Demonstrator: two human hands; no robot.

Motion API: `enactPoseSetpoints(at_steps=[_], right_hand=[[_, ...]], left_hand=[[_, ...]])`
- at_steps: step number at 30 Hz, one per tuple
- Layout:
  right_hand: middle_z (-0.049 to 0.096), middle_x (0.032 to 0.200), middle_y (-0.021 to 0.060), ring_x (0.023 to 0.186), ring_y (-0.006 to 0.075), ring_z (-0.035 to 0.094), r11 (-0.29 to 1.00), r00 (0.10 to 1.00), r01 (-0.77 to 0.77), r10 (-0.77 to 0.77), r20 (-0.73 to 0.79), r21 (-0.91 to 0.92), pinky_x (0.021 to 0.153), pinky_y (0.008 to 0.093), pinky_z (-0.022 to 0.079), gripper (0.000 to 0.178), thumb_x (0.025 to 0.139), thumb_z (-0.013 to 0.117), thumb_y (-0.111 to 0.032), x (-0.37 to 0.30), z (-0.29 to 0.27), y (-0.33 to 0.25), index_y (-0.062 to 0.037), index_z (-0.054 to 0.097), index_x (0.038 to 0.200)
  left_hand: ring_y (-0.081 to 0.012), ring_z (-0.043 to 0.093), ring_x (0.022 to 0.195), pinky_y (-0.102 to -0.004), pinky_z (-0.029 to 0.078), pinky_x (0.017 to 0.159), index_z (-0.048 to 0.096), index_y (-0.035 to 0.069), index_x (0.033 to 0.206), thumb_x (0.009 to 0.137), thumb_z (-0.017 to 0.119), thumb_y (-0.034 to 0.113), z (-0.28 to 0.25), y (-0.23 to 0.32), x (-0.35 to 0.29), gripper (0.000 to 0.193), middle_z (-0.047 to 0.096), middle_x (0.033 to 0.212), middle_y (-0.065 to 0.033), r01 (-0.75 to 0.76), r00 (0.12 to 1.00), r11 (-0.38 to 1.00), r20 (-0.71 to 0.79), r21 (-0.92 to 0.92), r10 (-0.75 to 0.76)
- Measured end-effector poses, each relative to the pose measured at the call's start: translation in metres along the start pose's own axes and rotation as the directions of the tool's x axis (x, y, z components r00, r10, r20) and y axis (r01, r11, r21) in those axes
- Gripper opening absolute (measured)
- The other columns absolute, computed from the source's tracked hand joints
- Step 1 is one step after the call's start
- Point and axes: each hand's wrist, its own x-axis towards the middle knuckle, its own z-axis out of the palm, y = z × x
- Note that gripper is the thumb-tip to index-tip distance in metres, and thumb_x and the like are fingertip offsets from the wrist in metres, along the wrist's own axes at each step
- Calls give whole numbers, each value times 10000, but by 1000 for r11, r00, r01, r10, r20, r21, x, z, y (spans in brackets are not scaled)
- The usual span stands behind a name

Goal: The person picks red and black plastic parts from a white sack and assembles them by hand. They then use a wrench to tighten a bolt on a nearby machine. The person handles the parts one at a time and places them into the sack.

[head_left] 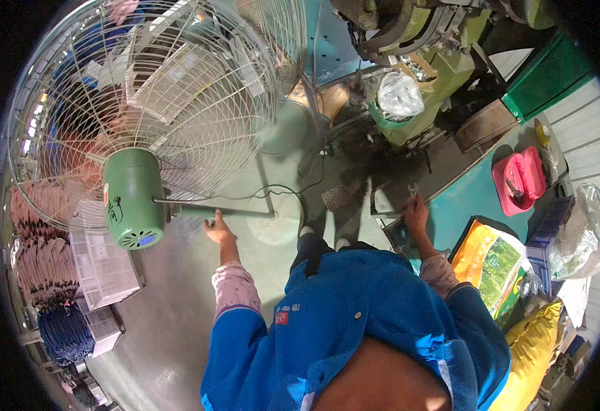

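Bundles of mauve pieces (44,270) stand stacked at the far left, with a dark blue bundle (66,335) below them and white crates (105,267) just to their right. A large wire-caged fan (197,137) fills the upper left, its rounded green motor (134,195) turned toward the wearer and its green pole (248,214) running rightward toward a pale round base (279,229) on the floor. The left hand (222,231) is at the pole, its thumb standing apart from partly open fingers; it seems to grip nothing, and whether it touches the pole I cannot tell. Below the middle spreads the person's blue jacket (341,294). Farther up and right, a clear plastic bag (401,94) sits in a green bin (392,125) beside a green machine (444,31). The right hand (417,218) has its fingers closed around a metal wrench (413,190), whose head points up beyond them, at the near edge of a teal bench (475,195). Right of that hand lies a yellow, white and green package (495,264); beyond it are an open pink case (535,177), a blue box (545,236) and, lower down, a yellow sack (534,356).
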Motion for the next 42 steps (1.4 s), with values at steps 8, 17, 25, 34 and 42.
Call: enactPoseSetpoints(at_steps=[8, 17, 25, 34, 42], right_hand=[[570, 592, 77, 449, 149, 542, 976, 977, -198, 204, -58, 91, 380, 292, 418, 161, 880, 479, -198, 0, 5, -9, -44, 473, 832], [628, 722, 144, 654, 255, 619, 944, 913, -331, 324, -249, 14, 575, 376, 461, 199, 851, 503, -221, -12, 21, -15, -37, 537, 917], [599, 696, 164, 625, 257, 559, 968, 873, -237, 249, -421, 81, 606, 351, 432, 276, 784, 593, -263, 73, 53, -128, -11, 560, 891], [603, 953, 233, 882, 315, 605, 971, 873, -229, 174, -456, -66, 760, 357, 469, 662, 666, 720, -378, 219, 66, -166, 50, 487, 1113], [470, 519, -35, 430, 61, 379, 833, 929, -72, 256, -267, 549, 399, 247, 288, 220, 729, 698, -211, 230, 30, -148, -86, 559, 613]], left_hand=[[-107, 557, 783, -227, 437, 702, 626, -19, 974, 767, 660, 158, 86, 110, -185, 275, 634, 872, -68, 96, 478, 977, 870, -191, 123], [-225, 563, 994, -306, 409, 864, 544, -5, 1129, 735, 666, 155, 232, 298, -233, 442, 594, 1082, -142, -302, 124, 669, 668, -679, 734], [-227, 600, 868, -305, 435, 798, 612, -20, 1004, 716, 673, 110, 246, 307, -236, 323, 630, 978, -143, -326, 79, 666, 683, -670, 726], [-200, 610, 757, -287, 451, 714, 659, 8, 868, 657, 703, 77, 252, 317, -240, 227, 651, 834, -118, -283, 82, 666, 674, -690, 734], [-163, 615, 735, -269, 464, 700, 665, 21, 872, 655, 706, 72, 257, 312, -236, 227, 661, 828, -106, -289, 129, 706, 705, -646, 698]])
